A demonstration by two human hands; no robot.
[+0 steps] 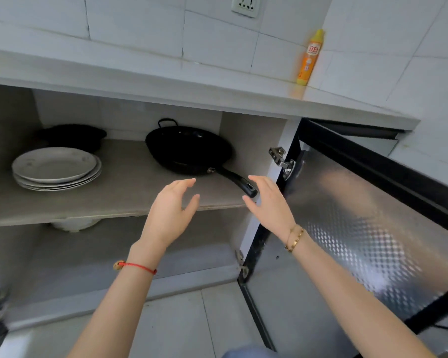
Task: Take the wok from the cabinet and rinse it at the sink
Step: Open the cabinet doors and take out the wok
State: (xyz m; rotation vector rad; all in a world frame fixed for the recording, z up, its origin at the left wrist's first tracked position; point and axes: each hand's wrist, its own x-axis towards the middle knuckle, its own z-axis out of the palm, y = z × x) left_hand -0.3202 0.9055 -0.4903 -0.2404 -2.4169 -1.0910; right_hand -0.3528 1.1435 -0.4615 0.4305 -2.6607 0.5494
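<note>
A black wok (189,148) rests on the upper shelf (119,192) of the open cabinet, towards the right. Its long black handle (237,180) points out to the front right, and a small loop handle sits at its far rim. My right hand (268,202) hovers just beside the end of the long handle, fingers spread, not touching it. My left hand (170,210) is held in front of the shelf edge, below the wok, fingers apart and empty. No sink is in view.
A stack of white plates (56,167) sits at the shelf's left, a dark pot (73,136) behind it. The cabinet door (372,228), lined with shiny foil, stands open at the right. An orange detergent bottle (309,58) stands on the countertop (217,91) above.
</note>
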